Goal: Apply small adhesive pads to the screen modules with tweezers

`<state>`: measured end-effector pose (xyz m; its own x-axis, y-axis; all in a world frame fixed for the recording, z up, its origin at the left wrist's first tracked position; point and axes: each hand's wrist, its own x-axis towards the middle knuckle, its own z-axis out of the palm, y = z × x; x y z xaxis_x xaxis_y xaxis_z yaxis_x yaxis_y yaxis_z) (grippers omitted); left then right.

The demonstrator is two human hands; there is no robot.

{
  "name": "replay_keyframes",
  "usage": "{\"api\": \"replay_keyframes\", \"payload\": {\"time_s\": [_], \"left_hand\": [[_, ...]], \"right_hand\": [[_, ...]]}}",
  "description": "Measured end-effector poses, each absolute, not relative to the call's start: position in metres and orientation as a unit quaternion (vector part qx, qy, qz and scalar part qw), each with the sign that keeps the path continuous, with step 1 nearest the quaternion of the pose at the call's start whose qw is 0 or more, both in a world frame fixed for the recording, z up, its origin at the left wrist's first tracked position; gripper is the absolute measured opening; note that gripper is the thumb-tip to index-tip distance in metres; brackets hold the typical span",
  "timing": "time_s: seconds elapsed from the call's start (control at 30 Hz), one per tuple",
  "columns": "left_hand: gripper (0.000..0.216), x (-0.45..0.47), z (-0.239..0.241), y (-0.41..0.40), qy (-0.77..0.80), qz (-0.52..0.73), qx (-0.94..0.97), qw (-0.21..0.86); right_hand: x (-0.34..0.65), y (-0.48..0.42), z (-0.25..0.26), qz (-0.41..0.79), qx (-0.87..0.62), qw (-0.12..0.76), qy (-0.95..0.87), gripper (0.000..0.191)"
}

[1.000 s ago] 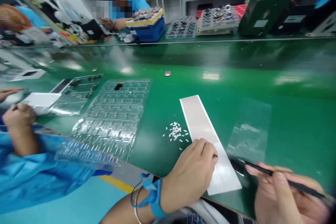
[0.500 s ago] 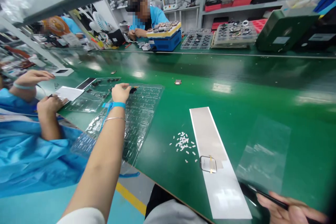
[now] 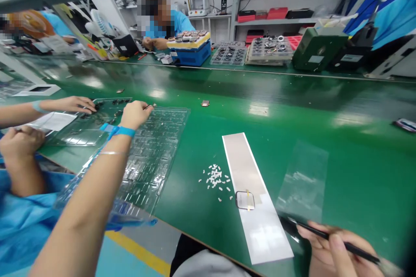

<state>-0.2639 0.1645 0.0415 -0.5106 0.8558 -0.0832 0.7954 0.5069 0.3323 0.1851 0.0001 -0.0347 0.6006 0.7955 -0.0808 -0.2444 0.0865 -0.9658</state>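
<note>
My left hand (image 3: 135,113), a blue band at its wrist, reaches over the far end of a clear plastic tray (image 3: 156,151). Its fingers are pinched together on a small dark part (image 3: 148,106), mostly hidden by the fingertips. At the lower right, my right hand (image 3: 338,246) is closed around slim black tweezers (image 3: 325,234) pointing left toward a long white-edged strip (image 3: 271,229). On that strip lies a dark-framed, rounded-square screen piece (image 3: 245,200) with yellow tape across it. Small white pieces (image 3: 214,176) are scattered left of the strip.
A clear plastic sheet (image 3: 305,177) lies right of the strip. At the left, a co-worker's hand (image 3: 78,104) is over another tray (image 3: 81,136). A small square part (image 3: 205,103) lies farther back. A blue box (image 3: 191,54) and parts trays (image 3: 269,49) stand beyond.
The camera view has turned right. The dark part in my left hand shows less than before. A co-worker's raised hand has come down onto the neighbouring tray. My right hand still holds the tweezers.
</note>
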Motion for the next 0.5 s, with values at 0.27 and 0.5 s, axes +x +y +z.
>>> {"api": "replay_keyframes", "payload": {"time_s": [0.27, 0.5], "left_hand": [[0.021, -0.121, 0.048, 0.049, 0.628, 0.296, 0.576, 0.431], [0.014, -0.047, 0.036, -0.001, 0.517, 0.374, 0.523, 0.565]], "right_hand": [[0.164, 0.02, 0.015, 0.36, -0.465, 0.495, -0.639, 0.012], [0.128, 0.028, 0.028, 0.18, -0.361, 0.421, -0.812, 0.024]]}}
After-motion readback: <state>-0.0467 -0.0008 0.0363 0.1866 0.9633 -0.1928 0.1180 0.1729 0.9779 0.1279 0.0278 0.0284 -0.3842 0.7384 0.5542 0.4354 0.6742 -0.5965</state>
